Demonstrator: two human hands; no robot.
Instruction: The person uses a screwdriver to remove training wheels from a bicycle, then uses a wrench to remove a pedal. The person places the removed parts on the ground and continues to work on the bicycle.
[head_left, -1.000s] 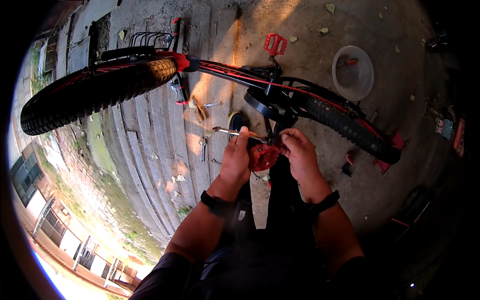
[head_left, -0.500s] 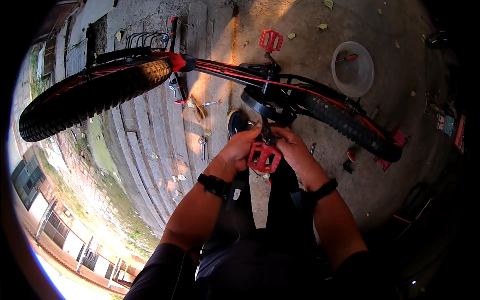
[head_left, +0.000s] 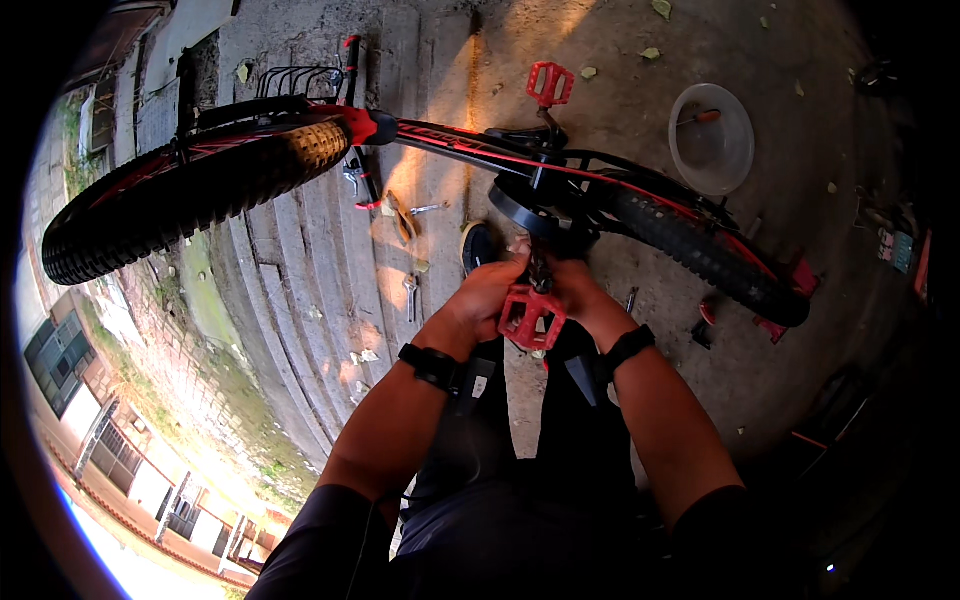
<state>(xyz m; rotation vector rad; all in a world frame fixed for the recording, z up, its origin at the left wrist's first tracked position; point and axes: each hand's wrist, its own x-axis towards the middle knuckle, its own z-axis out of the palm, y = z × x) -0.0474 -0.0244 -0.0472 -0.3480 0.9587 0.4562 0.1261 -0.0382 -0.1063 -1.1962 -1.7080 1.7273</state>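
A black and red bicycle point(head_left: 470, 150) lies across the view, its wheels raised toward me, apparently upside down. At its near side, a red pedal point(head_left: 532, 318) hangs on a dark crank arm point(head_left: 541, 272). My left hand point(head_left: 487, 296) is closed about the crank arm from the left, fingertips up beside it, with the pedal against the palm side. From the right, my right hand point(head_left: 578, 292) closes on the same crank arm; its fingertips are in shadow and partly hidden. A round black chain guard point(head_left: 530, 212) sits just beyond both hands. Any small part between the fingers is hidden.
The knobbly front wheel point(head_left: 130, 215) juts out at left, the rear wheel point(head_left: 690, 240) at right. On the ground lie a wrench point(head_left: 411, 298) and orange-handled pliers point(head_left: 402, 216). A clear plastic tub point(head_left: 735, 165) holds a screwdriver point(head_left: 705, 117). My shoe point(head_left: 477, 246) stands beside the crank.
My right hand has drawn in closer against the crank, its fingers more tucked behind it. My left fingertips have shifted slightly up along it. The whole view has slid a little.
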